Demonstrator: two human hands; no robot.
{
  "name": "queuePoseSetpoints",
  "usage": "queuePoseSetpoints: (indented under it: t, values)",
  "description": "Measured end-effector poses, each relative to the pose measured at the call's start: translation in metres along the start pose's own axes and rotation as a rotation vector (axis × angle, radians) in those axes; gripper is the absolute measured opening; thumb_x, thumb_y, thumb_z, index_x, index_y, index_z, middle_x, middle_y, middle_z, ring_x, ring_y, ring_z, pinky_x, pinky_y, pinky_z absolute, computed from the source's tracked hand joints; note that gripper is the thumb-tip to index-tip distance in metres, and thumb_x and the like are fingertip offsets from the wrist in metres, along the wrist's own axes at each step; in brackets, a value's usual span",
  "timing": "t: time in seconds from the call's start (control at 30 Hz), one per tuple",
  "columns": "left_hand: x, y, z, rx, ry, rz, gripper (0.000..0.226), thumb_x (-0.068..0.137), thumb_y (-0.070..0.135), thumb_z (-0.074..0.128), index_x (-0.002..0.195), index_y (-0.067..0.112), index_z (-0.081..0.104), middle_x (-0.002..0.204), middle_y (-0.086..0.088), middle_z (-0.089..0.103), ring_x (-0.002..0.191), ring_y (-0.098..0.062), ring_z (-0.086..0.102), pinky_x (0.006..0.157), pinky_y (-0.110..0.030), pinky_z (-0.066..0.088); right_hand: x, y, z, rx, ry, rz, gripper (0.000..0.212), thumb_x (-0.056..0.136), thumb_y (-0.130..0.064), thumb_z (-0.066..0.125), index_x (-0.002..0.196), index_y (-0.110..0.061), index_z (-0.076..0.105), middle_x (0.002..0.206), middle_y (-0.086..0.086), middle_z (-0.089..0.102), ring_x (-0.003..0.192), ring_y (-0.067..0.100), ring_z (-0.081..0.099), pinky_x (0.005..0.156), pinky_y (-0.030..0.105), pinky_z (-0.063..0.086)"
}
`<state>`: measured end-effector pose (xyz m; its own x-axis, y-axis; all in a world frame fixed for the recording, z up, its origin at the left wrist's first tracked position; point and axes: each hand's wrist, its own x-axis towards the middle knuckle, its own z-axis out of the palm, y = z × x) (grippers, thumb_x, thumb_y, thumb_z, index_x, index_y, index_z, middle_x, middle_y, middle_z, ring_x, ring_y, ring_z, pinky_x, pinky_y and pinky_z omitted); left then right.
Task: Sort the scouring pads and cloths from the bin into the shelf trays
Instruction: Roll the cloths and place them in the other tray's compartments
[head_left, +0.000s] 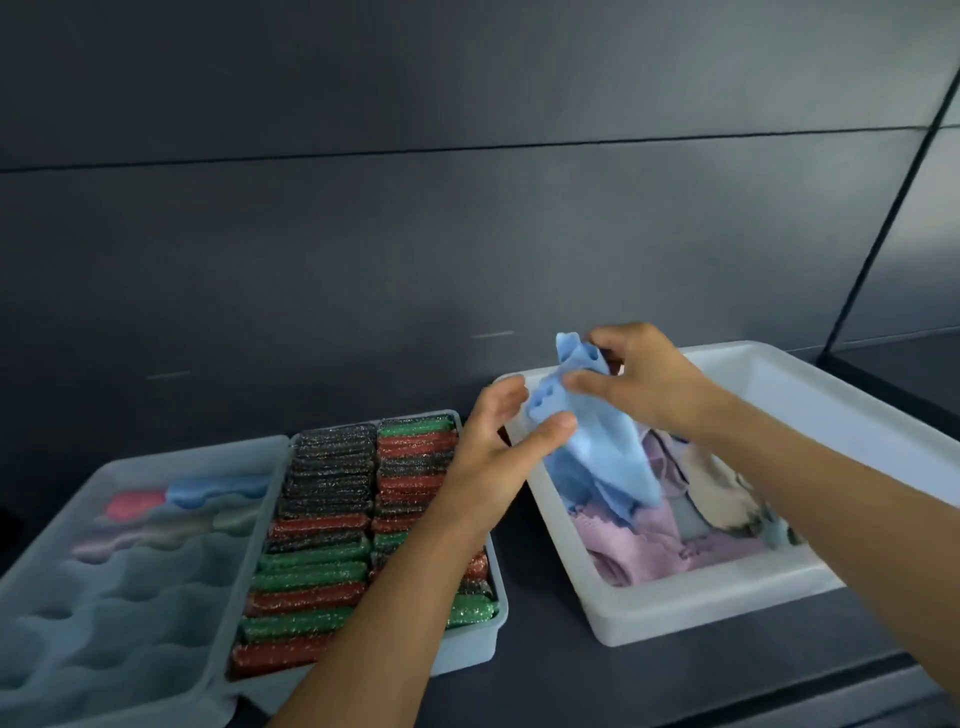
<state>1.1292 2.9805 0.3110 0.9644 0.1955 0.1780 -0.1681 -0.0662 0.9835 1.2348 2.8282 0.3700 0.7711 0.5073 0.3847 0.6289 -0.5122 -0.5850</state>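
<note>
A light blue cloth (597, 447) hangs above the left end of the white bin (691, 608). My right hand (644, 384) pinches its top edge. My left hand (498, 441) holds the cloth's left side between thumb and fingers. Inside the bin lie pink, lilac and grey cloths (670, 540). To the left stands a grey tray (467, 649) packed with upright glittery scouring pads (327, 519) in black, red and green. Further left, a second grey tray (62, 519) holds rolled cloths (208, 488) in blue, pink and grey at its far end.
Everything stands on a dark shelf (545, 680) against a dark panelled back wall (415, 234). A slanted dark upright (893, 202) bounds the shelf at the right. The nearer part of the left tray has bare scalloped slots.
</note>
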Motion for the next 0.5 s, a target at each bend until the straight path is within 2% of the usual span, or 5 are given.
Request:
queuePoseSetpoints:
  t: [0.17,0.23,0.33,0.4,0.5]
  values:
    - [-0.006,0.055,-0.02,-0.074,0.145,0.2,0.015,0.086,0.009,0.072,0.098,0.004,0.066,0.086,-0.005,0.072,0.078,-0.009,0.068,0.07,-0.021,0.054,-0.006,-0.069,0.003,0.435,0.089,-0.031,0.032,0.081,-0.018,0.075,0.08,0.009,0.058,0.065,0.014,0.05,0.06,0.015,0.043,0.055,0.029,0.036]
    - [-0.01,0.069,-0.038,-0.044,0.161,0.247,0.01,0.088,0.011,0.07,0.094,0.004,0.067,0.086,-0.014,0.072,0.078,-0.015,0.067,0.075,-0.033,0.056,-0.008,-0.088,0.005,0.54,0.043,-0.064,0.042,0.078,-0.027,0.078,0.088,0.01,0.06,0.071,0.021,0.055,0.064,0.017,0.047,0.059,0.032,0.038]
    - [-0.019,0.086,-0.071,-0.074,0.094,0.271,0.009,0.089,0.015,0.069,0.09,0.006,0.066,0.09,-0.018,0.071,0.085,-0.026,0.069,0.084,-0.048,0.055,-0.014,-0.11,0.005,0.732,-0.099,-0.045,0.039,0.07,-0.019,0.08,0.098,0.002,0.063,0.08,0.008,0.065,0.069,0.012,0.061,0.06,0.021,0.047]
    - [-0.024,0.098,-0.093,-0.1,0.061,0.286,0.01,0.082,0.02,0.071,0.079,0.015,0.063,0.084,-0.01,0.069,0.082,-0.024,0.066,0.077,-0.044,0.055,-0.014,-0.124,0.01,0.818,-0.139,-0.034,0.038,0.068,-0.009,0.078,0.098,0.006,0.06,0.081,0.009,0.065,0.064,0.01,0.061,0.055,0.015,0.046]
    - [-0.032,0.111,-0.122,-0.144,0.041,0.295,0.016,0.069,0.025,0.07,0.065,0.022,0.055,0.073,-0.004,0.059,0.071,-0.016,0.055,0.063,-0.03,0.046,-0.011,-0.14,0.026,0.862,-0.092,-0.035,0.035,0.065,-0.011,0.085,0.089,0.002,0.063,0.081,0.013,0.063,0.069,0.019,0.061,0.06,0.025,0.05]
